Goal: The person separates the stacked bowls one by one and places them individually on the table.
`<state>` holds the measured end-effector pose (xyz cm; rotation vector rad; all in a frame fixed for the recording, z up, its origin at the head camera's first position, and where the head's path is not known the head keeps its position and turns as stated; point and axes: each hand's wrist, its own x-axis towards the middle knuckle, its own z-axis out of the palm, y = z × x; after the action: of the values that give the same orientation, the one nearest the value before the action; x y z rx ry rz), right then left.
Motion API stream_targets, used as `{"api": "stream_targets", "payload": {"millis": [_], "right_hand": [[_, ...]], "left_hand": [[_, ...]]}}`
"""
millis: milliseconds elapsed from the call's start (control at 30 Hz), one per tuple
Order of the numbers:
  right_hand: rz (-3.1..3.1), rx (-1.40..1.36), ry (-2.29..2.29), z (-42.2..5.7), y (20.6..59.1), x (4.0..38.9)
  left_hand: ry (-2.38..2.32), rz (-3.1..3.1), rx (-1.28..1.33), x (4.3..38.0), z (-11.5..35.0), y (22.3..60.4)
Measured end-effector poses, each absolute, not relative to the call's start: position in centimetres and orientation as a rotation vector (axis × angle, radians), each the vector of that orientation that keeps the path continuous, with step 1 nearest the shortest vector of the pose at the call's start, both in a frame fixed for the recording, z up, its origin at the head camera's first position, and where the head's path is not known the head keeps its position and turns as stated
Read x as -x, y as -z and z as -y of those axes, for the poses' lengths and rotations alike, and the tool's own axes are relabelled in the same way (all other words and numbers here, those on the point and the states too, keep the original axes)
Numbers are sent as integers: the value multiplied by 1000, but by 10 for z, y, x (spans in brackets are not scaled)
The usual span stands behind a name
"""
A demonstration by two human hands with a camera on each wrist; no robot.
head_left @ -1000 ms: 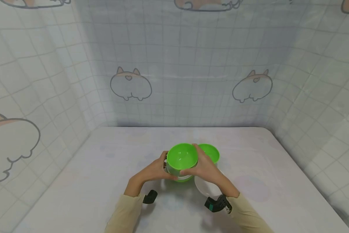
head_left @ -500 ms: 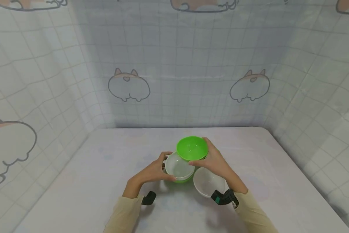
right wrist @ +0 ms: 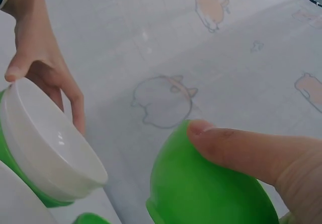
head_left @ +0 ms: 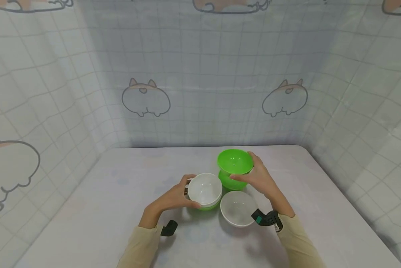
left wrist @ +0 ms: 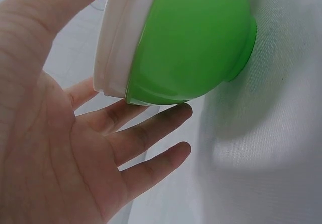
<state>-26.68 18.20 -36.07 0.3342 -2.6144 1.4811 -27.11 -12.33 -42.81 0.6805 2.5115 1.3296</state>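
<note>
In the head view my right hand (head_left: pixel 262 179) holds a green bowl (head_left: pixel 234 160) by its rim, thumb in front and fingers behind. That bowl is right over a second green bowl (head_left: pixel 230 183) and overlaps it. My left hand (head_left: pixel 177 197) grips a stack at its left side, where a white bowl (head_left: pixel 205 188) sits on top. Beneath is a green bowl (left wrist: pixel 196 38), its foot close to the table in the left wrist view, where several fingers are spread beside its wall. The right wrist view shows my right thumb (right wrist: pixel 221 143) against the held bowl.
Another white bowl (head_left: pixel 237 208) stands upright in front of the green bowls, near my right wrist. All this is on a pale cloth-covered table (head_left: pixel 96 216). A checked cloth wall (head_left: pixel 217 93) with dog drawings rises behind and on both sides.
My right hand has lifted the green bowl off the white bowl in the left stack and carried it right and back, over the other green bowl. My left hand has stayed on the stack.
</note>
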Motion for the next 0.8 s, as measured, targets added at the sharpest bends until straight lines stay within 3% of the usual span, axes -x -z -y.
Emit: {"api": "stream_targets", "payload": {"millis": [800], "right_hand": [[2528, -194, -1552, -244, 381, 297]], "left_hand": [[-1344, -2513, -691, 275, 123, 427]]}}
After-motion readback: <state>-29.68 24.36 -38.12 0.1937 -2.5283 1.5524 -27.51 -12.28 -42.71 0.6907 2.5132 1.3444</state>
